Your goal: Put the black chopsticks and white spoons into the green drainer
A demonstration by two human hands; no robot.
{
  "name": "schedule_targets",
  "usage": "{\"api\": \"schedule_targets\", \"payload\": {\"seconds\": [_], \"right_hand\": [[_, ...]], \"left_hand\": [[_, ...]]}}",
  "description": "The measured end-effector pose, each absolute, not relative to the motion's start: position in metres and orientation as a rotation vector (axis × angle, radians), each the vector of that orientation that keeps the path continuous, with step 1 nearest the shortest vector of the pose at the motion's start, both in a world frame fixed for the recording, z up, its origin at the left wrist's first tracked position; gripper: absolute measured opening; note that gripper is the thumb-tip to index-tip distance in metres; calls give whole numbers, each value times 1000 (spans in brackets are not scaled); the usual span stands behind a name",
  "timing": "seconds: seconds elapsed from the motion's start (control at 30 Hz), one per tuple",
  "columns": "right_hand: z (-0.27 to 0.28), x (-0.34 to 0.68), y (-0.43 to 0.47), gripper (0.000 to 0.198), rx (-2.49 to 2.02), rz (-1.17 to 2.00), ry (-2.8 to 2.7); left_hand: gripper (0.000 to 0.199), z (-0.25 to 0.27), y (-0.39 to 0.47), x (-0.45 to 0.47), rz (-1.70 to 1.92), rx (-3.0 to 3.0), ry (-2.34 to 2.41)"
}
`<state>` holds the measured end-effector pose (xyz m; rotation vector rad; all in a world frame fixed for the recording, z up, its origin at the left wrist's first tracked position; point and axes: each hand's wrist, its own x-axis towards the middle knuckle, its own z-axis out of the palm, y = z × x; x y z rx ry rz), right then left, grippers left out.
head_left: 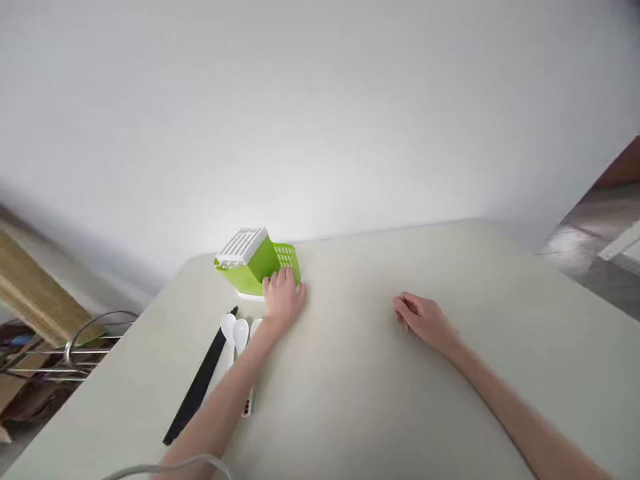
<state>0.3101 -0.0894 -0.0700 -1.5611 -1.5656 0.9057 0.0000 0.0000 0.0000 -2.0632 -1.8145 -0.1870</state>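
A green and white cutlery holder (263, 257) with a slotted white top and a perforated side basket stands at the back left of the table. My left hand (283, 293) grips its near right side, fingers against the green wall and thumb at the corner. Below that forearm lie several white spoons (241, 333), their handles partly hidden by it. Next to them is a bundle of black chopsticks (200, 387). Well to the right, my right hand (420, 317) is closed in a loose fist over the tabletop, with nothing visible in it.
The pale table (350, 400) meets a white wall (350, 120) at its back edge. Off the left side are a metal wire rack (75, 360) and a wooden post (40, 287). A grey cable (170, 465) crosses the bottom edge near my left forearm.
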Motion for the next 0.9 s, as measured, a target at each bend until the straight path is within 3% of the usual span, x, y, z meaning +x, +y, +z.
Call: {"api": "schedule_targets", "payload": {"seconds": [0.2,0.3,0.43,0.63,0.73,0.9], "right_hand": [[-71,305,-88,47,-1558,910,-1561],[-73,292,-89,48,-1555,904,-1556],[-77,271,-90,48,-1574,892,-1545],[-79,263,-91,48,-1567,884,-1563],[-77,265,-91,48,-1567,879,-1561],[-80,264,-89,48,-1536,874,-1561]], "left_hand": [[33,5,-14,21,-169,-2150,-1891],[43,6,-34,30,-246,-2348,-1891],[74,12,-73,34,-800,-2672,-1472],[57,48,-92,9,-1462,-2321,-696],[46,65,-74,-17,-1796,-1981,-942],[33,63,-37,-60,-2627,-1492,-1830]]}}
